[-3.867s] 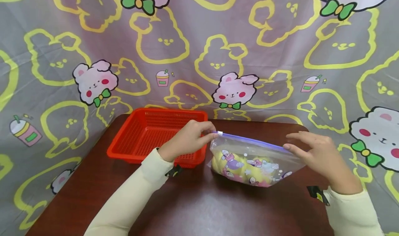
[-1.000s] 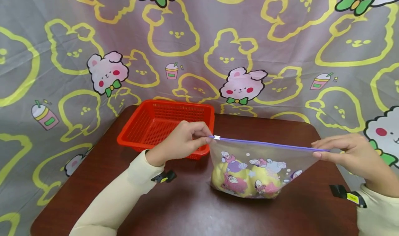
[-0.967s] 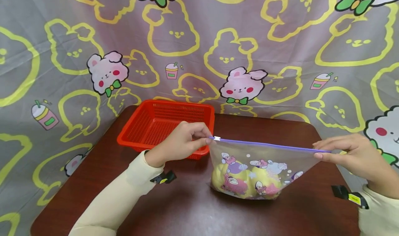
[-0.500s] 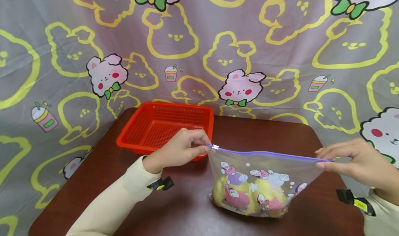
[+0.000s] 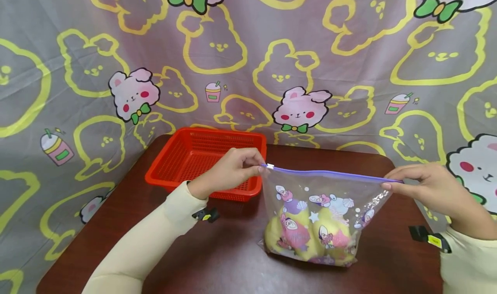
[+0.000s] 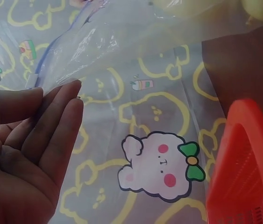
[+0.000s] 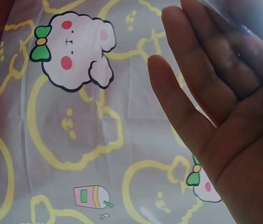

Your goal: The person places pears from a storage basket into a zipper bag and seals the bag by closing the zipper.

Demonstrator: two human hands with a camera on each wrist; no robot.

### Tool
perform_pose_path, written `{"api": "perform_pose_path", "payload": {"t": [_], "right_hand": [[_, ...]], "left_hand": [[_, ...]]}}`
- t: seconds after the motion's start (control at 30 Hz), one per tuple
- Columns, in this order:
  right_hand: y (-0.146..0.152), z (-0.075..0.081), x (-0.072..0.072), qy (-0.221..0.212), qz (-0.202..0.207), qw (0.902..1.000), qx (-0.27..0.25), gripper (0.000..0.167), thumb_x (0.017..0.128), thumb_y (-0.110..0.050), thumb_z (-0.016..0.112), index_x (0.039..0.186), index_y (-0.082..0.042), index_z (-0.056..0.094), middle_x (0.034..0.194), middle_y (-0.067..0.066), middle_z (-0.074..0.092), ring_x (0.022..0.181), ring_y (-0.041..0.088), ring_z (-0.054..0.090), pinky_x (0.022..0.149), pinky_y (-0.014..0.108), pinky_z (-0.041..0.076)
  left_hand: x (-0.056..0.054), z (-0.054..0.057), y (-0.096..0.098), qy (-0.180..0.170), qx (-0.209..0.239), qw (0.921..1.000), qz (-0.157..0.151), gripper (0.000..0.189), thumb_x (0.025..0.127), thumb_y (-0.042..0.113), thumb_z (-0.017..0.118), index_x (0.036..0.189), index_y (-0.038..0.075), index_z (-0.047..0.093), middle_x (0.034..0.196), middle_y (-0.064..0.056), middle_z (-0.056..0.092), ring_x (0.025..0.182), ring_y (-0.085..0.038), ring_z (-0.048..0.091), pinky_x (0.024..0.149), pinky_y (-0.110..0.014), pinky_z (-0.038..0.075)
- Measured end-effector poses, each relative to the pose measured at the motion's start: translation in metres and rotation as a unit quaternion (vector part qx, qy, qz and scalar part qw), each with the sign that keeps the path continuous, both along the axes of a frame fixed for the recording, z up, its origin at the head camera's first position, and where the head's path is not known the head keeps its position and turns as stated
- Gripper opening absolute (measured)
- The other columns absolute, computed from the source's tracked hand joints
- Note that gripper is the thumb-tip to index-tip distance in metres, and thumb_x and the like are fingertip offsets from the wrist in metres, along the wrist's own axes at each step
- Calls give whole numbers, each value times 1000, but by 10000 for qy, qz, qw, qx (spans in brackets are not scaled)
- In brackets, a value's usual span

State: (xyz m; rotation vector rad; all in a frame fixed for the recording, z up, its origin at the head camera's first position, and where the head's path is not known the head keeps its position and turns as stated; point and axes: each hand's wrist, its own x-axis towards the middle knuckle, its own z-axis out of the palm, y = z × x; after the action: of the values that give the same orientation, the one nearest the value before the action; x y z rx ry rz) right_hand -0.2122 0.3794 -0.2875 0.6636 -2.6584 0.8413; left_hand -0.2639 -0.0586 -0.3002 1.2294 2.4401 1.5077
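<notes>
A clear zip bag (image 5: 330, 194) with a purple zip strip and printed cartoon figures hangs between my two hands. Rounded pale-yellow things (image 5: 285, 238) fill its lower part; their kind is hard to tell through the print. My left hand (image 5: 233, 171) pinches the left end of the strip, right beside the white slider (image 5: 269, 166). At the right end, my right hand (image 5: 431, 188) pinches the strip between thumb and fingers. In the left wrist view the thumb and fingertips of the left hand (image 6: 33, 126) meet at the bag's corner. The right wrist view shows mostly palm and fingers (image 7: 187, 107).
A red perforated basket (image 5: 206, 156) stands at the back left of the dark brown table (image 5: 217, 251), behind my left hand. A grey curtain (image 5: 240, 35) printed with rabbits and yellow outlines hangs behind and beside the table.
Earlier the bag slumped lower and farther back, its right hand nearer the middle. Since then my right hand has moved outward, stretching the strip. Over the last half second both hands rise slightly with the bag.
</notes>
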Motion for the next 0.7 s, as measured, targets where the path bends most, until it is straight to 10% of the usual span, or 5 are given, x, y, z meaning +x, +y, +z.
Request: {"api": "perform_pose_path", "payload": {"t": [0.7], "right_hand": [[0, -26, -40, -695, -1062, 9904, -546, 27, 85, -30, 77, 99, -6, 76, 90, -2, 71, 79, 5, 57, 63, 20, 46]], "left_hand": [[-45, -7, 10, -585, -243, 9967, 510, 4, 91, 5, 68, 92, 6, 65, 88, 1, 72, 81, -20, 69, 76, -30, 55]]}}
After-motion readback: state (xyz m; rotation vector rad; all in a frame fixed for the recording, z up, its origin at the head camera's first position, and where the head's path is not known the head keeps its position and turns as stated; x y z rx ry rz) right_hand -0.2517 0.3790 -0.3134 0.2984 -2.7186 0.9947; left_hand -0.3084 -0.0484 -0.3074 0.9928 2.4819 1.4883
